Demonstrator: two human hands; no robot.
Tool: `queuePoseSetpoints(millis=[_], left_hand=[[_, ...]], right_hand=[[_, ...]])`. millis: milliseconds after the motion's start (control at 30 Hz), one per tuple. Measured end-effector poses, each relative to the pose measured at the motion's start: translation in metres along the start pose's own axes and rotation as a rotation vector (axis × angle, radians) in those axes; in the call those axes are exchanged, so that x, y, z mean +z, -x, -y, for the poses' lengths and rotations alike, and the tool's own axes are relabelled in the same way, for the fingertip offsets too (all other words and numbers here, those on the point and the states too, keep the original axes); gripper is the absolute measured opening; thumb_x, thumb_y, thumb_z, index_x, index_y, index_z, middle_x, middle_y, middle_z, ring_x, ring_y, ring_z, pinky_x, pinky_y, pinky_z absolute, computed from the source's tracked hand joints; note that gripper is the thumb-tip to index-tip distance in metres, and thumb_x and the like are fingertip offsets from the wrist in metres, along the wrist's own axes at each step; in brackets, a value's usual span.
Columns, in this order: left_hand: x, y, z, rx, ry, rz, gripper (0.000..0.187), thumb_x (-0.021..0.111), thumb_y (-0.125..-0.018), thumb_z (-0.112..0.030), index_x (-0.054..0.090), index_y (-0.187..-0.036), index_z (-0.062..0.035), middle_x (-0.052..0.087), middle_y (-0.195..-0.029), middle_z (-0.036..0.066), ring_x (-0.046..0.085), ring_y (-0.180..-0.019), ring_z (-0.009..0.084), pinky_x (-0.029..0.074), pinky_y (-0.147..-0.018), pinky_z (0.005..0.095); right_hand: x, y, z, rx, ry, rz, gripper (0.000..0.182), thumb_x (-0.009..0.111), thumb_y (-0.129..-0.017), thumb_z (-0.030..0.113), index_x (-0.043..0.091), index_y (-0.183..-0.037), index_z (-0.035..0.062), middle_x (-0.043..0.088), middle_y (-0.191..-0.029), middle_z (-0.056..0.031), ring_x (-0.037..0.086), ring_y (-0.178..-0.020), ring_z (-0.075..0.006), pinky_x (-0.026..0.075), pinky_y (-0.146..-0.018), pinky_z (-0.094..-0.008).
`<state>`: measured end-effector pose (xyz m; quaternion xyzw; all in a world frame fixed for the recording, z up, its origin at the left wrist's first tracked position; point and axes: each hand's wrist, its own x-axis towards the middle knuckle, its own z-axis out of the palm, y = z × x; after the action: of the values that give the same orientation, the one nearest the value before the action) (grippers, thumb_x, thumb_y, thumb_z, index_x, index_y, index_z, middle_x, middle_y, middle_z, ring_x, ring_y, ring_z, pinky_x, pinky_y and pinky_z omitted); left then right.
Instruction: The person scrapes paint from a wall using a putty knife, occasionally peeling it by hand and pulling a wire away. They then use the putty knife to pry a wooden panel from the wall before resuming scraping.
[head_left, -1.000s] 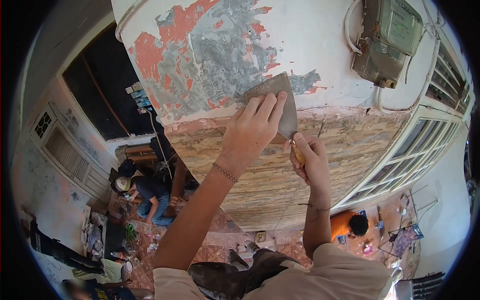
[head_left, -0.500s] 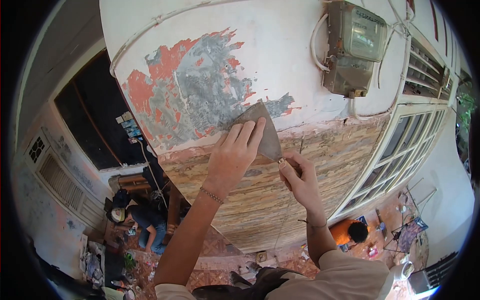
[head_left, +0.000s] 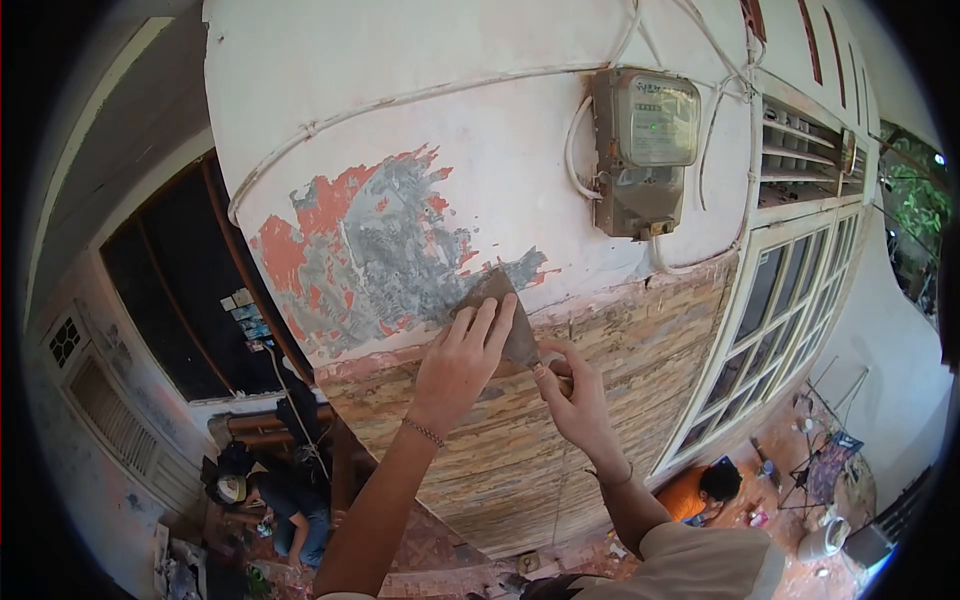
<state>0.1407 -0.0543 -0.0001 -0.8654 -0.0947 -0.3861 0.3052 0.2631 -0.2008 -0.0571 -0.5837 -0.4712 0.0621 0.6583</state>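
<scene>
A wide metal scraper [head_left: 508, 312] lies flat against the white wall [head_left: 480, 110], at the lower right edge of a patch of bare grey and red plaster [head_left: 370, 255]. My left hand [head_left: 460, 362] presses its fingers on the blade. My right hand [head_left: 575, 400] grips the scraper's wooden handle just below and to the right. Under the blade the wall changes to worn striped brickwork [head_left: 590, 400].
An electric meter [head_left: 642, 150] with white cables hangs on the wall up right. A white window frame [head_left: 790, 310] runs to the right. Far below, one person [head_left: 265, 495] crouches at left and another in orange [head_left: 705, 490] at right, among scattered items on the floor.
The view has tilted upward, so wall, meter and hands sit lower and smaller in the picture. Both hands stay on the scraper at the right edge of the bare patch.
</scene>
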Motion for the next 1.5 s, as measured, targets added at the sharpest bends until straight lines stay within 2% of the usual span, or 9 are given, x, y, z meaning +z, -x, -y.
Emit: queuePoseSetpoints(millis=[133,367,467,533,733,900,1167,1200,1500], left_hand=[[-0.003,-0.003,0.001,-0.003,-0.057,-0.031,0.071,0.068,-0.083,-0.008,0.05,-0.152,-0.0107,0.057,-0.129,0.006,0.06,-0.113,0.0217,0.057,-0.095,0.032],[0.0,-0.001,0.005,0.038,-0.137,-0.028,0.064,0.066,-0.085,-0.013,0.055,-0.147,-0.0104,0.059,-0.127,0.004,0.061,-0.109,0.0167,0.059,-0.088,0.0278],[0.003,0.002,0.002,0.019,-0.118,-0.023,0.065,0.068,-0.083,-0.011,0.055,-0.147,-0.0108,0.059,-0.127,0.004,0.061,-0.112,0.0185,0.059,-0.089,0.0296],[0.004,0.004,-0.001,0.005,-0.083,-0.013,0.067,0.069,-0.082,-0.009,0.055,-0.147,-0.0115,0.059,-0.128,0.005,0.061,-0.115,0.0206,0.059,-0.09,0.0314],[-0.002,-0.001,-0.009,-0.021,-0.055,-0.016,0.064,0.071,-0.082,-0.012,0.057,-0.144,-0.0094,0.061,-0.129,0.005,0.062,-0.115,0.0214,0.06,-0.09,0.0318],[-0.006,0.002,-0.009,-0.014,-0.157,-0.052,0.054,0.068,-0.085,-0.014,0.061,-0.139,-0.009,0.063,-0.124,0.004,0.064,-0.11,0.0171,0.061,-0.086,0.0252],[-0.004,0.005,-0.007,-0.009,-0.2,-0.008,0.057,0.068,-0.085,-0.013,0.06,-0.141,-0.0097,0.064,-0.126,0.004,0.065,-0.111,0.0181,0.06,-0.088,0.0256],[-0.003,0.006,-0.007,-0.008,-0.177,-0.015,0.059,0.068,-0.085,-0.012,0.059,-0.142,-0.0089,0.063,-0.126,0.005,0.065,-0.111,0.0193,0.06,-0.088,0.0266],[0.006,0.014,-0.005,-0.021,-0.183,0.006,0.058,0.068,-0.088,-0.011,0.057,-0.145,-0.0058,0.062,-0.138,0.008,0.064,-0.12,0.021,0.06,-0.093,0.0282]], right_hand=[[0.008,-0.001,0.011,-0.147,-0.003,-0.016,0.047,0.059,-0.101,0.011,0.051,-0.147,0.0072,0.064,-0.08,-0.0173,0.057,-0.067,-0.0263,0.046,-0.068,-0.0381],[0.02,0.001,-0.005,-0.257,0.158,0.005,0.047,0.059,-0.1,0.008,0.056,-0.147,0.0086,0.066,-0.083,-0.0204,0.06,-0.069,-0.0319,0.048,-0.068,-0.039],[0.028,0.003,-0.011,-0.132,0.173,0.029,0.043,0.06,-0.1,0.008,0.059,-0.143,0.0082,0.063,-0.077,-0.0203,0.056,-0.06,-0.0294,0.046,-0.062,-0.0382],[0.035,0.0,-0.022,-0.306,0.112,-0.078,0.044,0.06,-0.099,0.008,0.06,-0.143,0.0089,0.058,-0.07,-0.0193,0.052,-0.053,-0.0249,0.043,-0.057,-0.037],[0.036,0.01,0.006,-0.098,0.071,-0.117,0.041,0.064,-0.098,0.008,0.063,-0.14,0.0074,0.061,-0.078,-0.0094,0.05,-0.066,-0.0134,0.043,-0.061,-0.0318],[0.041,0.012,0.001,-0.143,0.041,-0.122,0.052,0.062,-0.098,0.009,0.051,-0.149,0.0079,0.06,-0.075,-0.0146,0.053,-0.059,-0.0226,0.044,-0.06,-0.0369],[0.054,0.012,-0.014,0.0,-0.24,-0.131,0.038,0.059,-0.101,0.011,0.053,-0.137,0.0042,0.068,-0.077,-0.0097,0.058,-0.065,-0.0126,0.044,-0.061,-0.0289],[0.055,0.011,-0.017,0.009,-0.324,-0.096,0.034,0.057,-0.104,0.012,0.054,-0.137,0.0041,0.061,-0.073,-0.0005,0.041,-0.053,-0.0017,0.032,-0.048,-0.0232],[0.05,0.016,-0.017,0.225,-0.538,0.087,0.022,0.05,-0.108,0.018,0.06,-0.121,0.0029,0.051,-0.065,0.0036,0.038,-0.046,-0.003,0.03,-0.042,-0.0229]])
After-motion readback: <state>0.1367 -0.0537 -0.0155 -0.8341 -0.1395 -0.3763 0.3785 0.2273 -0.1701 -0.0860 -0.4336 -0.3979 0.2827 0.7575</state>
